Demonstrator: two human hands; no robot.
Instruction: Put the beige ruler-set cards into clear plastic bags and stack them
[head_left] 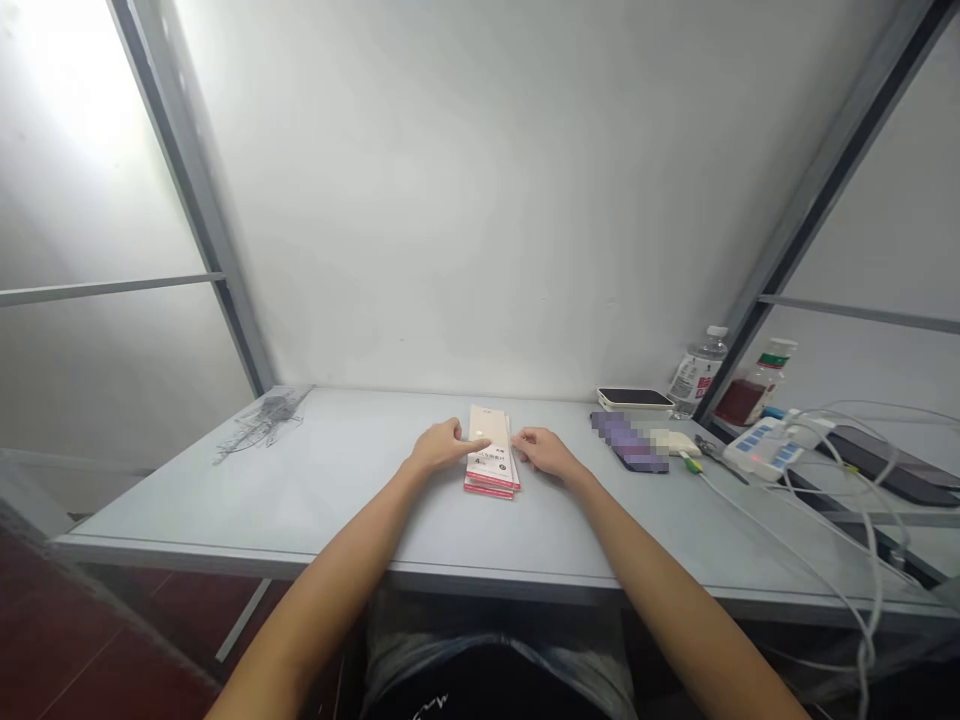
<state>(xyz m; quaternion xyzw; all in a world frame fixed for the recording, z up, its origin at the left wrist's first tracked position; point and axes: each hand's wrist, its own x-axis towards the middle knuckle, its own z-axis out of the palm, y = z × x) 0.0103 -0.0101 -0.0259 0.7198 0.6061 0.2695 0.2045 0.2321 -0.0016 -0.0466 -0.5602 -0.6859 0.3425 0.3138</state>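
A small stack of flat cream packets (490, 465) with red lower edges and printed dark text lies on the white table in front of me. The packets are slightly out of line, with the lower ones sticking out towards me. My left hand (442, 445) holds the stack's left side, its thumb stretched over the top packet and its fingers bent by the edge. At the right edge, my right hand (547, 450) has its fingers curled in against the packets. Its fingertips are partly hidden.
A dark wire tangle (266, 420) lies at the table's left. To the right are a phone (636, 399), a purple item (628, 443) partly blurred, a water bottle (699, 375), a bottle of red liquid (754, 385), a power strip (765, 448) and loose white cables (780, 545).
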